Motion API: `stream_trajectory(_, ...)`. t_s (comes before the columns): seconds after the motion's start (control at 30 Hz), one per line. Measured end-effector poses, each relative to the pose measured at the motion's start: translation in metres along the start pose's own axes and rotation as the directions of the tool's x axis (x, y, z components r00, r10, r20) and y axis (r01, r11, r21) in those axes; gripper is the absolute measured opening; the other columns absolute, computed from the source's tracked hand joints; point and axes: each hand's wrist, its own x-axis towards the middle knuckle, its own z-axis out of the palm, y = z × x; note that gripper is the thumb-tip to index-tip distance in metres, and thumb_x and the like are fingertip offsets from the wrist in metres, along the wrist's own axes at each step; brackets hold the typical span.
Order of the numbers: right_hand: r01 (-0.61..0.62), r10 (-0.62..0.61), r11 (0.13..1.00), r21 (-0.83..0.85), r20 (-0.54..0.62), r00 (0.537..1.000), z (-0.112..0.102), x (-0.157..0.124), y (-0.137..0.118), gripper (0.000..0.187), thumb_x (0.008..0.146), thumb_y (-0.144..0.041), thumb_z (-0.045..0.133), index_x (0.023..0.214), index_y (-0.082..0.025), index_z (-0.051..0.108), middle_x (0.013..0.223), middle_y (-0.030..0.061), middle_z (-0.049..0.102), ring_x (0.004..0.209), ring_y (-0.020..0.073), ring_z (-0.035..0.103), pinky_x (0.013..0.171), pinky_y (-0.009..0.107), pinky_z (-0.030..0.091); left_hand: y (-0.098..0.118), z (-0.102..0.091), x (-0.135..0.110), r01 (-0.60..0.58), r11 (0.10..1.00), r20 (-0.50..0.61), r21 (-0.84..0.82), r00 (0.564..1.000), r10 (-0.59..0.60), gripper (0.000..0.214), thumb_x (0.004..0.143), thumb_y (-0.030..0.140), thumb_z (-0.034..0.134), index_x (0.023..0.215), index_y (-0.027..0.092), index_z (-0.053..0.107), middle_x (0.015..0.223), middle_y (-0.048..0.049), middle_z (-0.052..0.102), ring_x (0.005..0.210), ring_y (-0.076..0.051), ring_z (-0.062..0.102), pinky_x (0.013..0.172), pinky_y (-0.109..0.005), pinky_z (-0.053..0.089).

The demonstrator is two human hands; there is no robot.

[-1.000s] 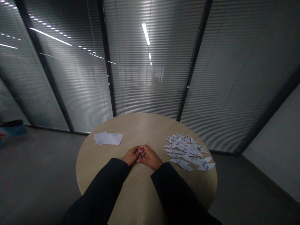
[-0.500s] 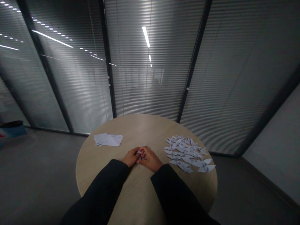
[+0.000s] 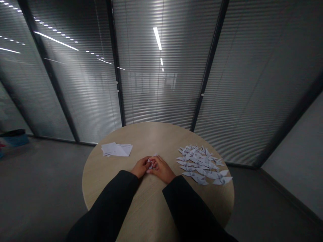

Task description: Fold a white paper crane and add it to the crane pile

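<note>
My left hand (image 3: 140, 167) and my right hand (image 3: 161, 170) meet near the middle of a round light-wood table (image 3: 148, 205). Between their fingertips both hands pinch a small piece of folded white paper (image 3: 151, 162), mostly hidden by my fingers. To the right of my right hand lies a spread of several white origami cranes (image 3: 202, 164), not touching it. Up and left of my left hand sits a small stack of white paper sheets (image 3: 116, 149). Dark sleeves cover both forearms.
Floor-to-ceiling glass panels with closed horizontal blinds (image 3: 156, 84) stand behind the table, with dark metal frames between them. Grey floor surrounds the table. A blue container (image 3: 15, 140) sits on the floor at the far left, against the glass.
My hands stay together at the same spot, and the folded paper shows slightly more above my fingers. The view has shifted a little. The cranes and paper stack have not moved.
</note>
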Motion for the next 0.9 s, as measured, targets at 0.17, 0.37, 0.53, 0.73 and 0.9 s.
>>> stream_trajectory(0.17, 0.038, -0.038, 0.999, -0.005, -0.034, 0.999, -0.002, -0.001, -0.005, 0.033, 0.073, -0.026, 0.073, 0.101, -0.021, 0.056, 0.096, 0.0015, 0.054, 0.08, 0.0137, 0.056, 0.071, 0.029, 0.05, -0.005, 0.001, 0.002, 0.013, 0.997, -0.025, -0.074, 1.0, -0.015, 0.029, 0.08, 0.031, 0.052, 0.098, 0.011, 0.062, 0.087, -0.0076, 0.068, 0.082, -0.019, 0.061, 0.077, -0.03, 0.045)
stream_trajectory(0.37, 0.046, -0.049, 0.998, -0.038, -0.094, 0.994, -0.006, 0.0, -0.007, 0.013, 0.083, -0.026, 0.061, 0.094, -0.02, 0.058, 0.093, 0.0032, 0.054, 0.085, 0.0158, 0.058, 0.074, 0.03, 0.05, -0.008, 0.003, 0.003, 0.038, 0.987, -0.067, -0.159, 0.997, -0.049, 0.028, 0.075, 0.031, 0.061, 0.095, 0.011, 0.064, 0.086, -0.0075, 0.069, 0.079, -0.019, 0.062, 0.073, -0.028, 0.047)
stream_trajectory(0.53, 0.005, -0.02, 0.997, -0.079, -0.183, 0.983, -0.004, 0.001, -0.001, 0.01, 0.086, -0.03, 0.057, 0.086, -0.019, 0.057, 0.089, 0.003, 0.054, 0.08, 0.0157, 0.058, 0.071, 0.03, 0.05, -0.008, 0.003, 0.004, 0.108, 0.958, -0.079, -0.266, 0.988, -0.133, 0.034, 0.069, 0.042, 0.068, 0.084, 0.011, 0.063, 0.069, -0.0038, 0.066, 0.058, -0.016, 0.061, 0.057, -0.026, 0.047)
stream_trajectory(0.73, 0.033, -0.049, 0.996, -0.083, -0.206, 0.977, -0.003, 0.001, 0.003, 0.009, 0.087, -0.028, 0.054, 0.084, -0.02, 0.056, 0.086, 0.0023, 0.054, 0.076, 0.0149, 0.058, 0.069, 0.028, 0.05, 0.005, 0.003, 0.001, 0.151, 0.895, -0.063, -0.419, 0.979, -0.195, 0.045, 0.057, 0.053, 0.074, 0.073, 0.013, 0.061, 0.06, -0.0039, 0.067, 0.057, -0.018, 0.064, 0.056, -0.028, 0.049)
stream_trajectory(0.9, 0.015, -0.043, 0.992, -0.121, -0.231, 0.972, -0.004, 0.002, 0.003, 0.007, 0.086, -0.026, 0.053, 0.083, -0.02, 0.055, 0.084, 0.0017, 0.055, 0.075, 0.0151, 0.057, 0.068, 0.029, 0.049, 0.013, 0.003, -0.002, 0.173, 0.878, -0.026, -0.446, 0.978, -0.205, 0.052, 0.058, 0.062, 0.07, 0.071, 0.012, 0.061, 0.059, -0.0053, 0.068, 0.055, -0.019, 0.064, 0.057, -0.029, 0.05)
